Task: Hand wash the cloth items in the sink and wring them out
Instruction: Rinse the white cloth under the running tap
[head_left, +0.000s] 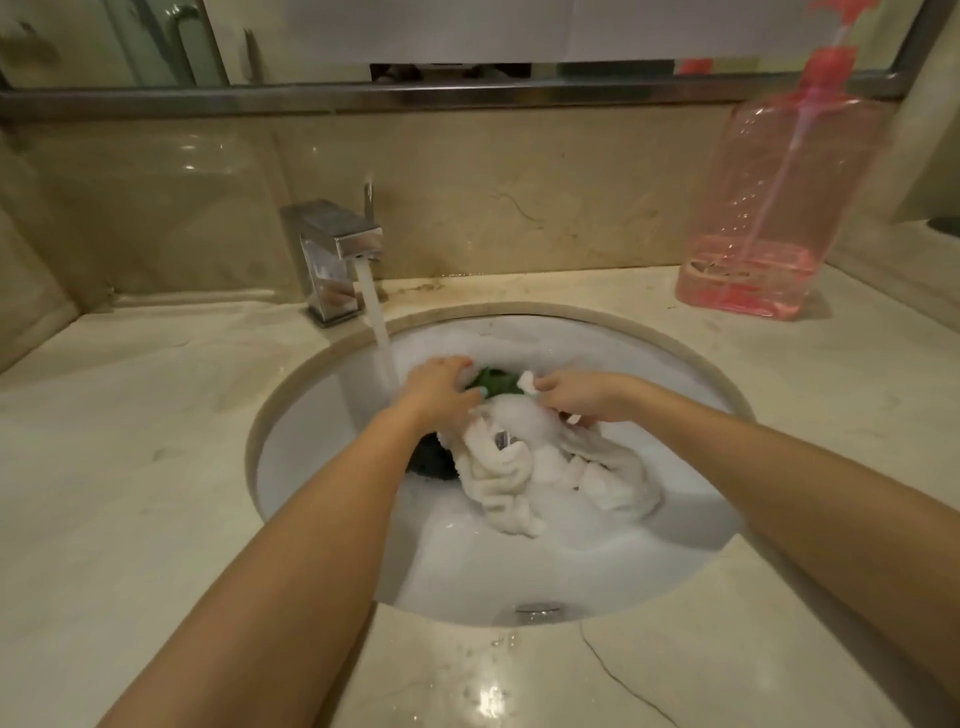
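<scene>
Sink (597, 348) sudsy, tap (337, 244) running | left hand (441, 387) curls over green cloth (496, 382) at back of basin | right hand (582, 397) pinches white cloth (519, 467), heaped mid-basin | best: rub one piece between both fists under the stream, then twist.

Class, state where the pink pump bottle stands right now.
In the head view, the pink pump bottle stands on the counter, back right, beyond the sink.
</scene>
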